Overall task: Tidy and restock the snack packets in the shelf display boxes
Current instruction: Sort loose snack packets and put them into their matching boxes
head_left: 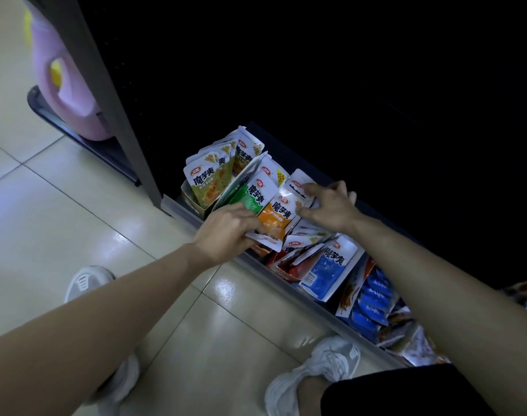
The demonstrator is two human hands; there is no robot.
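On the bottom shelf stand display boxes of snack packets. An olive-green box [196,202] at the left holds several upright olive packets [209,181]. Beside it lean green packets [251,195]. My left hand [226,232] grips the lower edge of a bunch of orange packets [275,219]. My right hand [329,205] rests on the top of the same bunch, fingers spread over the white packet tops [298,184]. Below the bunch lie more orange and red packets [298,250], and a blue packet [329,267] leans out over the shelf edge.
The shelf's front rail [286,283] runs diagonally down to the right. Further right are blue packets [373,301] and other snacks. A pink jug [67,85] stands on the neighbouring shelf at the left. My white shoes [322,367] are on the tiled floor [76,205].
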